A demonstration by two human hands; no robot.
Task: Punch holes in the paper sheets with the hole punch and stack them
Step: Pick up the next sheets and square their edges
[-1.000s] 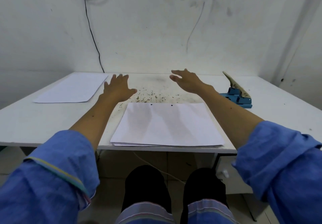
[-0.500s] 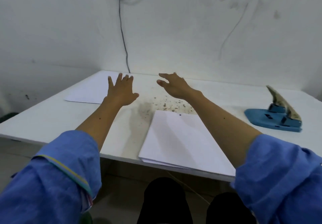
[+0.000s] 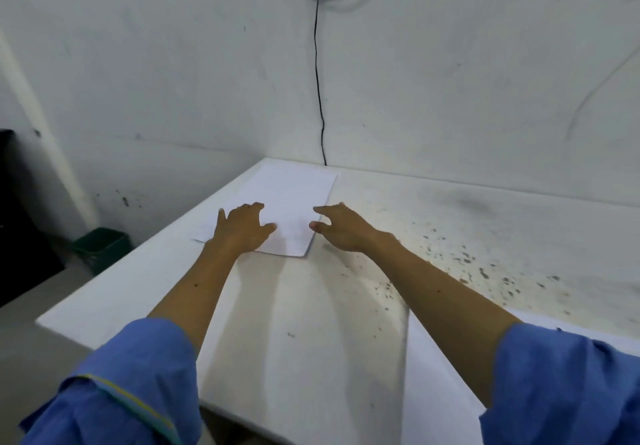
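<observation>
Head view shows left hand (image 3: 242, 228) flat on the paper sheets (image 3: 294, 199) at the bench (image 3: 311, 306) corner, right hand (image 3: 341, 230) open, empty beside; a careless pinch could lift several.

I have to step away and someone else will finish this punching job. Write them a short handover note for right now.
Left hand: open, palm down on the near end of the paper sheets at the far left corner of the table; nothing gripped.
Right hand: open, fingers spread, at the right edge of those sheets; contact cannot be told.
Second paper pile: at the near edge of the table, partly hidden by the right forearm.
Hole punch: not in view.
Done: cannot be told; no holes are discernible on either pile here.
Left: likely take a sheet from the far pile, punch it, stack it.
</observation>
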